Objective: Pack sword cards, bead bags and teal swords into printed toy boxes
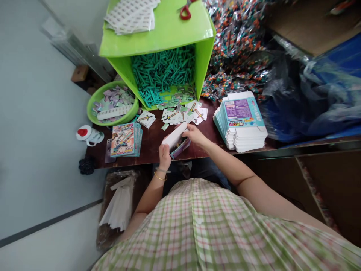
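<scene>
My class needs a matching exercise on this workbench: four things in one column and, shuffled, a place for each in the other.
Things:
1. Box
2. Red-handled scissors
3. Teal sticks
4. Carton stack

Places:
A. Inside the green bin
B. On the table, right of both hands
C. In the left hand and right hand
D. On top of the bin

Pairs: 1-C, 2-D, 3-A, 4-B

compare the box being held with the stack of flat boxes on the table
Shape: the held box is opened out, with depth, while the stack of flat boxes is folded flat.
Pose: the held box is tilted between the left hand and right hand; the stack lies on the table.
Number: the held box is single; the stack has many.
Shared: both show white and purple areas.
</scene>
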Tool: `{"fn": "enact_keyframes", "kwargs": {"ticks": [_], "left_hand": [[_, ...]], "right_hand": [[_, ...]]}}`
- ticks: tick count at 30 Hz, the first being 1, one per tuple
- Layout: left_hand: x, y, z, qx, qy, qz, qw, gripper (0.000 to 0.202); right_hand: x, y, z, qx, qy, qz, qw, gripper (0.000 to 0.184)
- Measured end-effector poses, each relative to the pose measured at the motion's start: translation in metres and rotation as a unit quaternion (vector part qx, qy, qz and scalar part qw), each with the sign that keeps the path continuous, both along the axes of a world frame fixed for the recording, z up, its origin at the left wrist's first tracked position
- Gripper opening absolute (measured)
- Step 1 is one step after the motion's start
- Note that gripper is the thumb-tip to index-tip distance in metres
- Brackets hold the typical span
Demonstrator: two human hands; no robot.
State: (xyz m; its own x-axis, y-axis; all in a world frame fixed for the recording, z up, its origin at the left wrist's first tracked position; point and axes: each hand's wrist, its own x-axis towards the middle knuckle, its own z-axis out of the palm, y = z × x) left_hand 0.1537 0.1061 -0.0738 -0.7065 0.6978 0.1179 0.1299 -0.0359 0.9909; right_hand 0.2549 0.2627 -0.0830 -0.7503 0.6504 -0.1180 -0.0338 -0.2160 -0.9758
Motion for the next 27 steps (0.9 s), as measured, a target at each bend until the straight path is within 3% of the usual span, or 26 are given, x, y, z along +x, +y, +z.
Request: {"fn": "enact_keyframes", "kwargs": {"ticks": [3,7,12,16,18,19,20,22,24,27], "left_hand": [[-0.003,0.000,0.000,0.026,-0.012,0.023,0.999,0.077],[-0.009,0.000,-0.007,-0.023,-0.054,0.095,0.994,0.072],[-0.008,0.003,-0.013,-0.018,-0.065,0.098,0.993,0.068],[-0.005,-0.005,-0.011,0.006,0.049,0.105,0.993,0.085],[-0.003,-0.013,-0.007,0.017,0.173,0.150,0.973,0.087],[-0.001,-0.016,-0.005,0.019,0.239,0.157,0.958,0.078],[0.002,-0.019,-0.003,0.016,0.298,0.138,0.944,0.063],[0.008,-0.018,0.002,-0.004,0.376,0.037,0.926,0.030],[0.015,-0.009,0.008,-0.045,0.405,-0.067,0.911,0.029],[0.023,0.009,0.017,-0.134,0.428,-0.114,0.887,0.032]], "right_hand": [[-0.002,-0.006,0.002,0.009,0.020,-0.013,1.000,0.045],[0.005,-0.011,0.003,0.001,0.040,-0.001,0.999,0.062],[0.026,-0.001,-0.003,0.004,0.062,0.030,0.998,0.070],[0.043,0.002,-0.010,0.049,0.066,0.050,0.995,0.069],[0.048,0.000,-0.014,0.064,0.055,0.033,0.996,0.063],[0.048,-0.001,-0.016,0.070,0.045,0.021,0.996,0.059],[0.048,-0.002,-0.019,0.076,0.035,0.008,0.996,0.055],[0.046,-0.006,-0.022,0.087,0.018,-0.021,0.996,0.053],[0.042,-0.012,-0.023,0.096,0.014,-0.059,0.993,0.055],[0.037,-0.023,-0.019,0.124,0.040,-0.087,0.988,0.061]]}}
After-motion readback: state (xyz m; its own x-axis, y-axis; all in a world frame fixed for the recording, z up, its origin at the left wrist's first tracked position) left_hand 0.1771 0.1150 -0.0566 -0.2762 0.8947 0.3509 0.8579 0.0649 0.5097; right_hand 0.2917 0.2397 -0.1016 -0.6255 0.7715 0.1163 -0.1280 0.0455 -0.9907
